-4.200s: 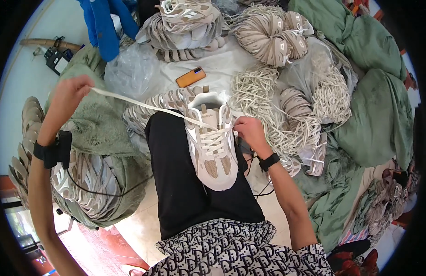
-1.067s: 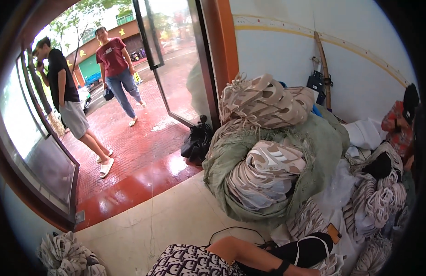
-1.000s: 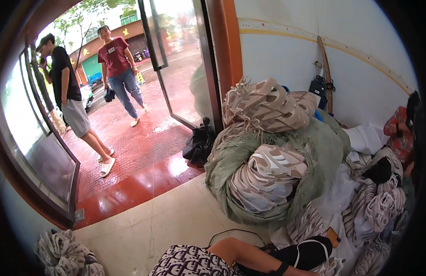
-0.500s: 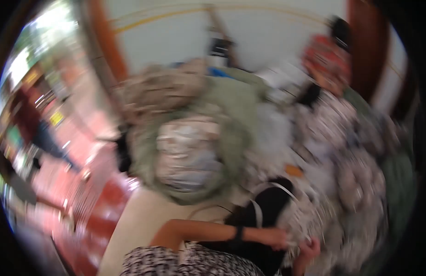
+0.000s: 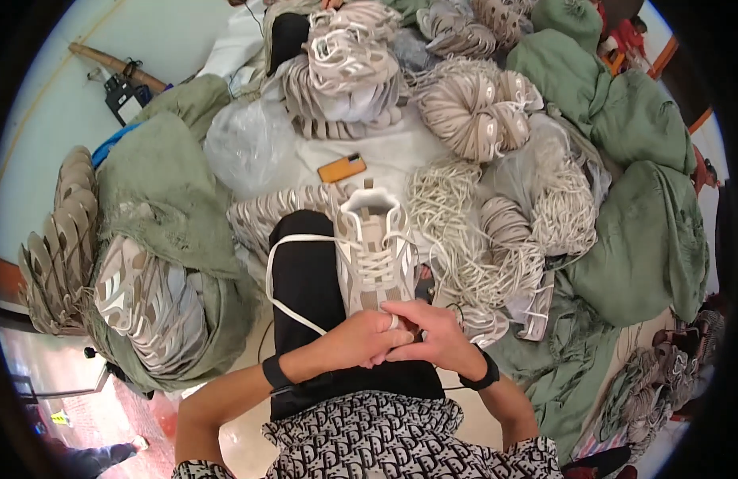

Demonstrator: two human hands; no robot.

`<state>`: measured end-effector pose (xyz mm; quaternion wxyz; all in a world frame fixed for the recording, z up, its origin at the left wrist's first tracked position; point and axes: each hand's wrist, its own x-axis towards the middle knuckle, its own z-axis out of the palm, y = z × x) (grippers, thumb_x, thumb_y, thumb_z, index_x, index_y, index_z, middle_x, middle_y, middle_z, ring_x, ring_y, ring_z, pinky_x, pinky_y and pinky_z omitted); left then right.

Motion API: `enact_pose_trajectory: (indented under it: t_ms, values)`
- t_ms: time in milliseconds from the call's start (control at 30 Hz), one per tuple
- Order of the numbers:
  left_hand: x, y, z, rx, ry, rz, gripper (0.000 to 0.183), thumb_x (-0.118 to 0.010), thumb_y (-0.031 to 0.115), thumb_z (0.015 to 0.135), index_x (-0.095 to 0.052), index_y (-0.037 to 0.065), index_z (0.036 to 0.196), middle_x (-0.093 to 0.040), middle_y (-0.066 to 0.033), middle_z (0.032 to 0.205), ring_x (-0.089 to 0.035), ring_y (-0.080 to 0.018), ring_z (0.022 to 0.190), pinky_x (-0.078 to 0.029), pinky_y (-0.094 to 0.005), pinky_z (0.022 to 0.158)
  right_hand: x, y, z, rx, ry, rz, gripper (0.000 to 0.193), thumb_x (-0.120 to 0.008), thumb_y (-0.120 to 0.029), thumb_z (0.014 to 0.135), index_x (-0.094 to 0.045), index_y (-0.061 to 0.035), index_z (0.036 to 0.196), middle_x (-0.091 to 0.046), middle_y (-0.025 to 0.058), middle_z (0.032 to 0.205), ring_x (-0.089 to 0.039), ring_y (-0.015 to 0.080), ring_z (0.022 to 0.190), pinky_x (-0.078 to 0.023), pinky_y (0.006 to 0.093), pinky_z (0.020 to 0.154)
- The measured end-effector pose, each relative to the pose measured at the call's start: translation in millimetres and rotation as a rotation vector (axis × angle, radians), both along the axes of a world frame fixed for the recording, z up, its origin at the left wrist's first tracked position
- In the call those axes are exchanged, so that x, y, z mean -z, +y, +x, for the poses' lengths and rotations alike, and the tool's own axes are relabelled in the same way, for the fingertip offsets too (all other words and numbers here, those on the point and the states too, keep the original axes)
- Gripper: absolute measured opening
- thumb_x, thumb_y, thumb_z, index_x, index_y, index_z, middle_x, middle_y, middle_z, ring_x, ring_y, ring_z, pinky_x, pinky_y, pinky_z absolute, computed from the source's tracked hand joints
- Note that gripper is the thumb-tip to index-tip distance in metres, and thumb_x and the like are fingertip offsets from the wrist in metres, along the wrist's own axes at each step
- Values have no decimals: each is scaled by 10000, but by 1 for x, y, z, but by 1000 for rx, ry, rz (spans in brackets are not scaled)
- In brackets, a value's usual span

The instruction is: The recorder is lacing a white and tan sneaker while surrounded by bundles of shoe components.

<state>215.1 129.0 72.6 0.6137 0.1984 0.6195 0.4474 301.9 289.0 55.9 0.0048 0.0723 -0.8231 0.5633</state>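
A beige-and-white shoe upper point(image 5: 377, 259) lies over my lap, its opening away from me and its toe close to my hands. White lace point(image 5: 285, 291) crosses its front; one length loops out over my black trouser leg point(image 5: 305, 271) toward my left wrist. My left hand point(image 5: 369, 337) and my right hand point(image 5: 435, 335) meet at the toe, fingers closed and pressed together. A small white bit shows between them; what they pinch is mostly hidden. Each wrist wears a black band.
Bundled shoe uppers point(image 5: 473, 108) and a heap of white laces point(image 5: 449, 207) lie ahead and right. An orange phone point(image 5: 342, 168) rests on white cloth. Green sacks point(image 5: 640, 231) stand right; another sack point(image 5: 161, 191) with uppers stands left, beside clear plastic point(image 5: 249, 148).
My view has swung right, toward the heap. My hands, at the right of the picture with a white lace before, now meet in front of me at the shoe upper's toe.
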Motion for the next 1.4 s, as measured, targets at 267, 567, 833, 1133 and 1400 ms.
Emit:
enact_pose_trajectory:
  t_ms: [267,567,833,1133,1400]
  values:
    - [27,-25,-11,-217,-26,-27,343,-431,351,924,-594,53,877,-410,30,504,-322,-35,426,-247,-179,379,26,5,-15,-14,331,465,103,-677,-97,691,-628,-62,774,-558,42,620,-561,197,533,-407,289,461]
    - [45,-33,-18,-344,114,37,321,-388,289,928,-574,46,1027,-454,15,546,-340,-39,425,-269,-180,386,41,10,-37,87,16,-32,100,-638,-47,708,-639,-10,801,-584,79,686,-566,171,610,-451,267,566]
    - [32,-39,-23,-254,247,-15,294,-375,183,915,-565,34,1083,-507,-28,599,-498,-84,548,-415,-236,543,41,-1,-55,71,-71,-155,114,-623,-36,713,-638,9,817,-616,85,774,-576,139,671,-450,244,620]
    - [43,-38,-14,-349,189,21,202,-447,165,895,-578,19,943,-542,-33,597,-520,-97,515,-417,-258,487,46,-23,-57,52,404,174,115,-656,-70,661,-638,-43,771,-599,65,732,-596,220,634,-473,291,533]
    - [38,-39,-15,-274,687,113,145,-488,134,884,-550,4,907,-515,-103,557,-548,-230,487,-440,-309,493,42,-19,-58,47,356,72,107,-657,-66,654,-645,-50,759,-604,54,696,-596,211,608,-474,289,539]
